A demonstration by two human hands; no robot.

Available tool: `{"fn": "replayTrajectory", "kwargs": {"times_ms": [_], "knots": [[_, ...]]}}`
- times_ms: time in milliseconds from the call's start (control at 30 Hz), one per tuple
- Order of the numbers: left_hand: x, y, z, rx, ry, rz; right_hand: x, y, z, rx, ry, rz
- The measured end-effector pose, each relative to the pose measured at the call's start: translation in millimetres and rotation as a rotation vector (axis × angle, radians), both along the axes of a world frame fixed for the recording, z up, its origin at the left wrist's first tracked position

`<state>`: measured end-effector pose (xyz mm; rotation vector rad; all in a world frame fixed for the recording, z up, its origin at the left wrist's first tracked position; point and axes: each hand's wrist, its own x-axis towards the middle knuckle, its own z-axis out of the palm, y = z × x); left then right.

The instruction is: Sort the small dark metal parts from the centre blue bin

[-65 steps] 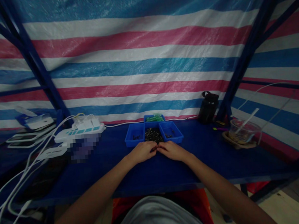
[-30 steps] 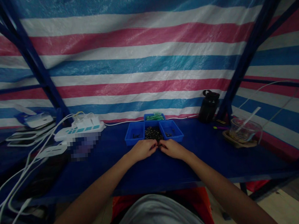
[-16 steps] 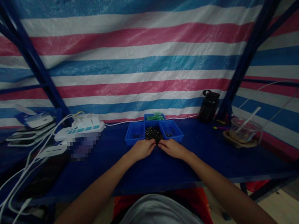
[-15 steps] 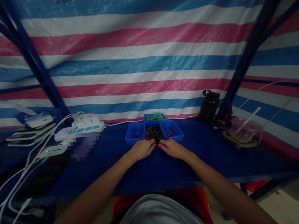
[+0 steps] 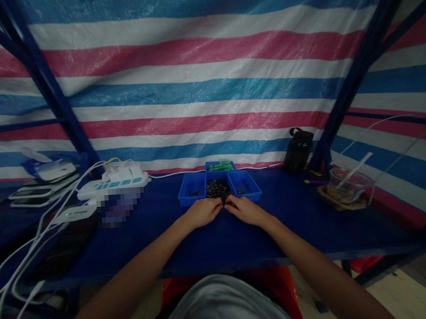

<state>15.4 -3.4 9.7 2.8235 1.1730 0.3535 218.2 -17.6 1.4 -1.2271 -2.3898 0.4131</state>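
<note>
My left hand (image 5: 204, 212) and my right hand (image 5: 244, 210) meet almost fingertip to fingertip at the front edge of a heap of small black and silvery parts (image 5: 218, 189). Both hands have their fingers closed together; whatever they pinch is too small to make out. The heap fills the middle of a group of blue trays. On its left a blue tray (image 5: 187, 180) holds a few dark pieces, and the right blue tray (image 5: 251, 182) has a few small parts. Green packets (image 5: 220, 165) lie in the rear tray.
White power strips (image 5: 114, 186) with cables, and stacked phones (image 5: 36, 193), lie on the left of the blue table (image 5: 219, 251). At the right are a black bottle (image 5: 298, 151) and a plastic cup (image 5: 351, 184) with a straw. A striped sheet (image 5: 207, 72) hangs behind.
The fingertips of my right hand have shifted slightly left and up, nearer my left hand. My left hand has barely moved.
</note>
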Motion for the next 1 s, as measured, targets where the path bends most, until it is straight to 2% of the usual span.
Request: {"fn": "replayTrajectory", "kwargs": {"times_ms": [333,567,767,1000], "knots": [[-1.1,3.9,-5.1,-0.006,0.002,0.049,0.1,2.5,-1.7,0.033,-0.042,0.010],[-1.1,2.1,-3.1,-0.012,0.000,0.001,-0.7,3.3,-3.0,0.034,-0.074,0.001],[-1.4,4.1,-4.8,-0.007,0.018,0.013,1.2,0.7,0.5,-0.021,0.032,-0.031],[-1.8,2.1,-3.2,-0.023,0.010,0.015,0.9,1.9,0.2,0.020,-0.027,-0.014]]}}
